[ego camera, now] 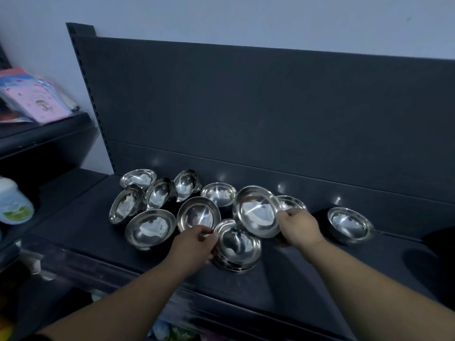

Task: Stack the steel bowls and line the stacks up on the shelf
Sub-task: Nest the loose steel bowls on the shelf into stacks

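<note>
We judge the task barely begun: one short stack (237, 247) stands at lower centre on the shelf (73, 217), and our left hand (194, 242) pinches its rim. The loose bowls (150, 227) lie scattered behind it. Our right hand (299, 227) grips a tilted bowl (256, 211) by the rim just above the stack. Its mouth faces us, and being round it has no long axis.

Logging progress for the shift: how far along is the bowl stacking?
Early. Done: one short stack begun near the shelf front, gripped by the left hand. In hand: the right hand holds a tilted bowl beside it. Left: about nine loose bowls, some tipped on edge, lie unstacked, and no stacks are lined up.
</note>
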